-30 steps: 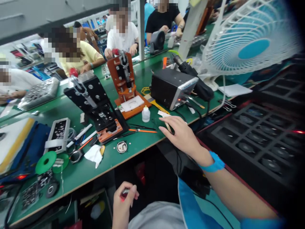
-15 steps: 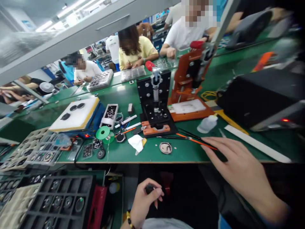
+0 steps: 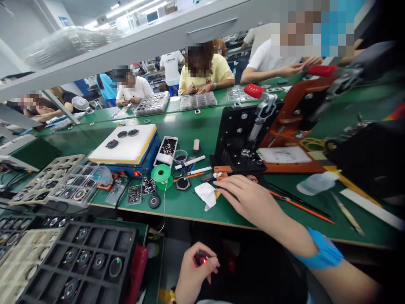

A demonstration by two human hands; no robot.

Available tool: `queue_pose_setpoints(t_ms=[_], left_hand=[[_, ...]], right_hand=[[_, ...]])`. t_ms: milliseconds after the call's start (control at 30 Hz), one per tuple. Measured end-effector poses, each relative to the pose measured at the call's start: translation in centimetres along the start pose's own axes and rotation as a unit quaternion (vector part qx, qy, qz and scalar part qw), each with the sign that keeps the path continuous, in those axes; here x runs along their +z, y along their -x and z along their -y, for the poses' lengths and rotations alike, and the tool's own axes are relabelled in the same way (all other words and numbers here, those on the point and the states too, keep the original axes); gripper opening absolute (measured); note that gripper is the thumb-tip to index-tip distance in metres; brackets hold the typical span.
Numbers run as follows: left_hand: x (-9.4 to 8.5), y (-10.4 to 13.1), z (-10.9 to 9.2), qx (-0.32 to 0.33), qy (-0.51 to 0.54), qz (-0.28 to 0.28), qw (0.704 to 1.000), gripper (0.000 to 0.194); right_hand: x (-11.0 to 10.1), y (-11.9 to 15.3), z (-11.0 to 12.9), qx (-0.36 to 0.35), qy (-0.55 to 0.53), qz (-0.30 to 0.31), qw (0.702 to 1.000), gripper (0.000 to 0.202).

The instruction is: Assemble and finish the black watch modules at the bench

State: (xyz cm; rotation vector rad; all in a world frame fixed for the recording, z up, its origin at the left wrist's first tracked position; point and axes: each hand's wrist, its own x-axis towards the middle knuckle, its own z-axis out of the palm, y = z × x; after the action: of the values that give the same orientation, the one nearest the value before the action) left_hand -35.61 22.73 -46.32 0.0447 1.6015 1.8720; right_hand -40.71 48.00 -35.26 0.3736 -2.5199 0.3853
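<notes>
Below the bench edge, my left hand (image 3: pixel 196 270) is closed around a small dark round part (image 3: pixel 201 256) with a red light glowing on it. My right hand (image 3: pixel 242 196) reaches over the bench, palm down, its fingertips beside a white cloth (image 3: pixel 206 194) and a small yellow piece. Whether those fingers pinch anything is hidden. Right of this hand, orange-handled tweezers (image 3: pixel 303 207) lie on the green bench. A black press (image 3: pixel 243 139) with a red handle stands just beyond the fingers.
An orange press (image 3: pixel 284 114) and a clear bottle (image 3: pixel 316 182) stand at the right. Leftward are a blue heating box (image 3: pixel 142 158) with a white pad, a green spool (image 3: pixel 161 174) and parts trays. A black compartment tray (image 3: pixel 104 236) sits lower left. Several people work opposite.
My right hand has left the orange tweezers, now lying on the bench, and moved left to the white cloth. The view has shifted. A red light now shows at my left hand's part.
</notes>
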Motion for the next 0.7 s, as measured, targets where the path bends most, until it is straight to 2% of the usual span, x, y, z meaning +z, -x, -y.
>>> queue_pose_setpoints(t_ms=[133, 233, 300, 433, 567, 633, 700], left_hand=[[-2.3, 0.2, 0.6, 0.008, 0.006, -0.024, 1.0, 0.055], [-3.6, 0.4, 0.9, 0.016, 0.015, -0.052, 0.998, 0.054], [-4.2, 0.4, 1.0, 0.018, 0.014, -0.06, 0.998, 0.053], [-4.9, 0.2, 0.9, 0.015, 0.001, -0.048, 0.999, 0.052], [-4.9, 0.0, 0.6, 0.007, -0.004, -0.019, 1.0, 0.051], [-4.8, -0.1, 0.4, 0.004, 0.006, -0.023, 1.0, 0.053], [-4.5, -0.2, 0.4, 0.007, 0.021, -0.035, 0.999, 0.053]], right_hand=[[1.6, -2.1, 1.0, -0.027, 0.006, 0.041, 0.999, 0.026], [2.6, -1.1, 2.2, -0.059, 0.029, 0.07, 0.995, 0.021], [3.1, 0.2, 3.0, -0.06, 0.046, 0.067, 0.995, 0.021], [3.1, 2.0, 3.8, 0.013, 0.022, -0.016, 1.0, 0.018], [1.9, 2.3, 2.8, 0.127, -0.014, -0.135, 0.982, 0.012], [1.6, 2.2, 2.3, 0.154, -0.015, -0.162, 0.975, 0.014], [1.6, 2.3, 1.9, 0.164, -0.019, -0.159, 0.973, 0.018]])
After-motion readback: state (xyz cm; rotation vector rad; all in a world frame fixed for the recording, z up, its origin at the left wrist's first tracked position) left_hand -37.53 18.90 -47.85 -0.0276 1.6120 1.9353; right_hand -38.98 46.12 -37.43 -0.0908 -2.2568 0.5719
